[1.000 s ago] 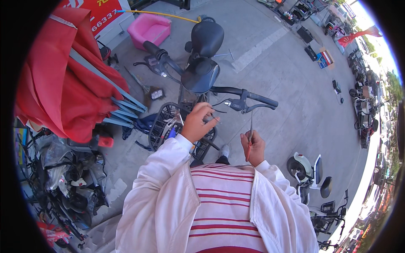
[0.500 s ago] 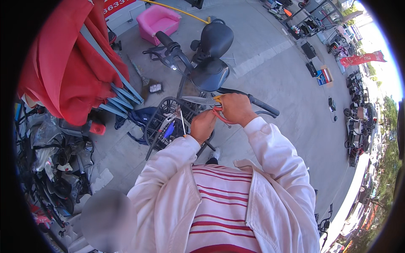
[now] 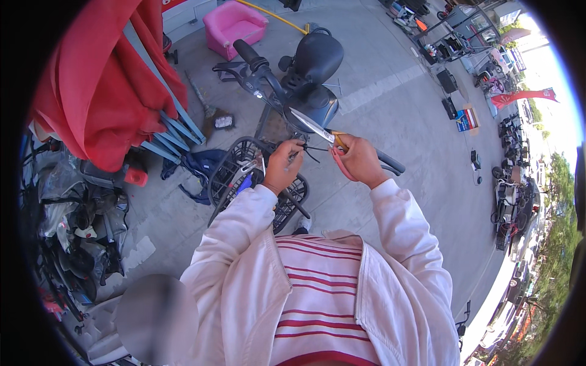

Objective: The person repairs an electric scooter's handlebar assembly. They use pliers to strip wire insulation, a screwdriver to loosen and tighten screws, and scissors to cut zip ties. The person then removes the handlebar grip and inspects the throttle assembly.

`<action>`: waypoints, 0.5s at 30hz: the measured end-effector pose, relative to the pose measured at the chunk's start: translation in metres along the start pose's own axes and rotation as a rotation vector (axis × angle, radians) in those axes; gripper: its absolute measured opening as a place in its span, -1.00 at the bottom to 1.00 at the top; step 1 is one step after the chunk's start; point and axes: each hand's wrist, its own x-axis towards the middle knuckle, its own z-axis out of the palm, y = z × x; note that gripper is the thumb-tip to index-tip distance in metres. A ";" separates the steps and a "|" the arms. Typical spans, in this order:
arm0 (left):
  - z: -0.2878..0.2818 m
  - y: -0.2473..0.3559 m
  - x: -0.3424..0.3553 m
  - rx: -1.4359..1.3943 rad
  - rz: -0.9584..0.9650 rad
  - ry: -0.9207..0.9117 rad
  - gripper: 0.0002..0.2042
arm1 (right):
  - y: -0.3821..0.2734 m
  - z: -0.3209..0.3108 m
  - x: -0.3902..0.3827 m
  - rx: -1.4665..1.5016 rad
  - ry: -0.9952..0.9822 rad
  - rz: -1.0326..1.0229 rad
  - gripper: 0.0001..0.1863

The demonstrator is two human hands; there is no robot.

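My right hand (image 3: 362, 162) is closed around the handles of a pair of scissors (image 3: 312, 125), one handle yellow and the other red. The blades look closed and point up and left, over the dark middle of an electric bike. Just left of them, my left hand (image 3: 283, 166) pinches a thin black cable (image 3: 316, 148), whose end sticks out toward the scissors. Below my left hand is the bike's black wire basket (image 3: 229, 160), with a blue-handled tool (image 3: 246, 182) and some metal pieces inside. Beyond my hands stands the bike's black seat (image 3: 318, 56).
The left handlebar grip (image 3: 246, 51) rises ahead; the right grip (image 3: 390, 161) lies beside my right hand. A folded red canopy (image 3: 113, 79) with grey poles stands left, above a heap of parts (image 3: 91, 238). A pink armchair (image 3: 235, 27) sits beyond the bike.
My hands have moved apart. The scissors have swung from pointing left to pointing up and left, and my left hand has come away from their handles, with the black cable now showing at its fingertips.
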 end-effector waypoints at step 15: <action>-0.023 0.016 0.018 0.015 -0.142 -0.309 -0.76 | 0.033 0.079 -0.126 0.296 -0.170 0.387 -0.32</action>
